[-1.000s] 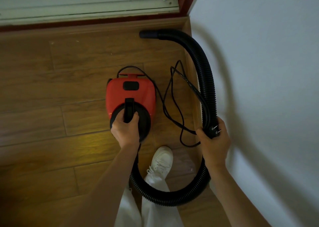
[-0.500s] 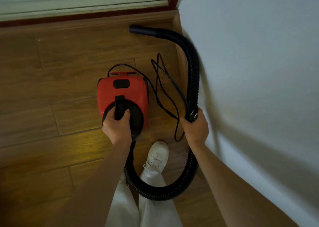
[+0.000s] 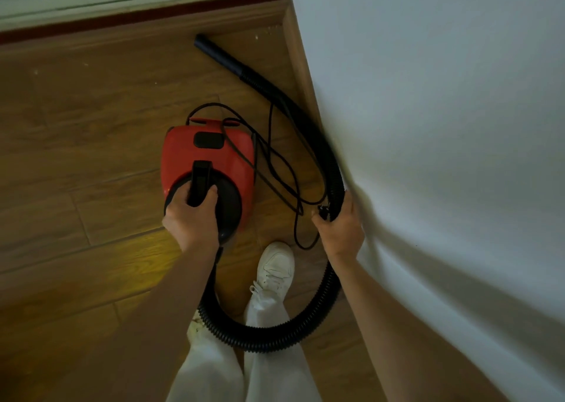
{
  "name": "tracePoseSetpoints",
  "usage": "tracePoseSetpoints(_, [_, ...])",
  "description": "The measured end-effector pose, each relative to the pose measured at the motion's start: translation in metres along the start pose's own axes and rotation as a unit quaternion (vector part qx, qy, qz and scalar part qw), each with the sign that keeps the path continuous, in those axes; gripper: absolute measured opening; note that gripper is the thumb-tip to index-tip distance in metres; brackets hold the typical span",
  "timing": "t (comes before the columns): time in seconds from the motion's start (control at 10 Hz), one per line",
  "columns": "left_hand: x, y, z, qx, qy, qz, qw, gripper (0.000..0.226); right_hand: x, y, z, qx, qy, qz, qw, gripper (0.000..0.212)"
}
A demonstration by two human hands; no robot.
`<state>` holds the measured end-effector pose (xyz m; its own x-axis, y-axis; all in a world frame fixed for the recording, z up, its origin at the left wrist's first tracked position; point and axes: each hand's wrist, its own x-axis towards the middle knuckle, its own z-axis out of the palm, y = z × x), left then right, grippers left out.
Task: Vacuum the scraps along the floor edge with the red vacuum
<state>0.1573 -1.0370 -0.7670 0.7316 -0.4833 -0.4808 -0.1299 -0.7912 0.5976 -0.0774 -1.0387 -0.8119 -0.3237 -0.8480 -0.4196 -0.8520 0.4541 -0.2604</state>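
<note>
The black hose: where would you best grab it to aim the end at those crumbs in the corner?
Probably grip the smooth rigid nozzle tube at the black hose end, coming from above. It lies flat on the floor, clear all round, and steers better than the floppy ribbed part that the right hand holds.

no readable text, labels or numbers

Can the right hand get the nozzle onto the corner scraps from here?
Probably yes. The right hand grips the hose and plug together, the nozzle lies just short of the scraps, and bare floor lies between. The cord trails loose beside the hose.
</note>
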Motion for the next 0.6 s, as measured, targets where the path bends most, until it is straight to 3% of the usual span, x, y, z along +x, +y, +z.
tracePoseSetpoints(0.2, [-0.003, 0.007, -0.005, 0.031, -0.034, 0.005, 0.999, 0.032, -0.003, -0.005, -0.018, -0.012, -0.07, -0.032, 0.997, 0.096])
tracePoseSetpoints(0.3, [-0.01, 0.007, -0.015, 0.065, -0.076, 0.031, 0.995, 0.043, -0.012, -0.019, -0.035, -0.069, -0.08, -0.079, 0.991, 0.087])
tracePoseSetpoints(0.5, [-0.043, 0.028, -0.087, 0.2, -0.134, 0.159, 0.957, 0.055, -0.06, -0.069, -0.093, -0.122, -0.106, -0.163, 0.973, 0.068])
tracePoseSetpoints(0.6, [-0.068, 0.043, -0.139, 0.254, -0.136, 0.264, 0.921, 0.052, -0.109, -0.097, -0.133, -0.107, -0.101, -0.181, 0.972, 0.061])
